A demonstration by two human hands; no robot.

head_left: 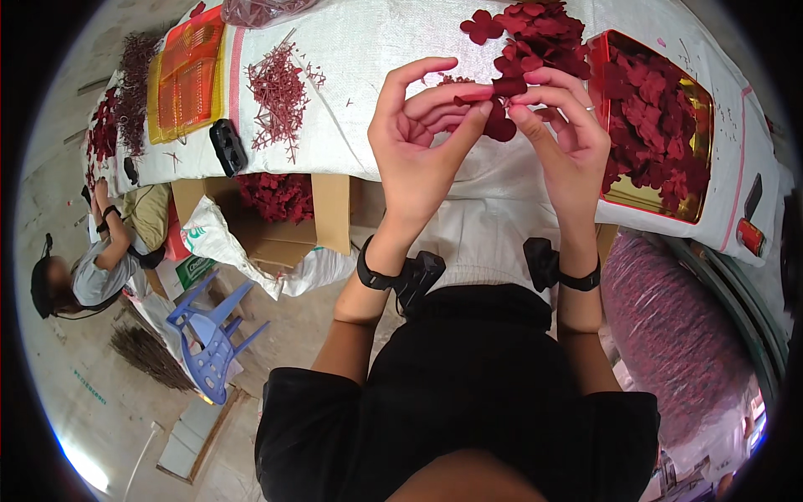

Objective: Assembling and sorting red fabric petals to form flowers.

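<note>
My left hand (418, 134) and my right hand (565, 138) are raised together above a white-covered table (376, 50). Both pinch a small cluster of dark red fabric flower petals (500, 125) between thumb and fingertips. A loose pile of the same red petals (535, 38) lies on the table just beyond my fingers. A gold tray (698, 125) filled with more red petals sits right of my right hand. Each wrist wears a black band with a small black device.
A heap of thin red stems (280, 92) and an orange-yellow plastic tray (186, 75) lie at the table's left. A cardboard box (284, 217) with red flowers stands underneath. A blue plastic chair (213, 330) and a seated person (92, 268) are at left. A sack of red material (677, 335) bulges at right.
</note>
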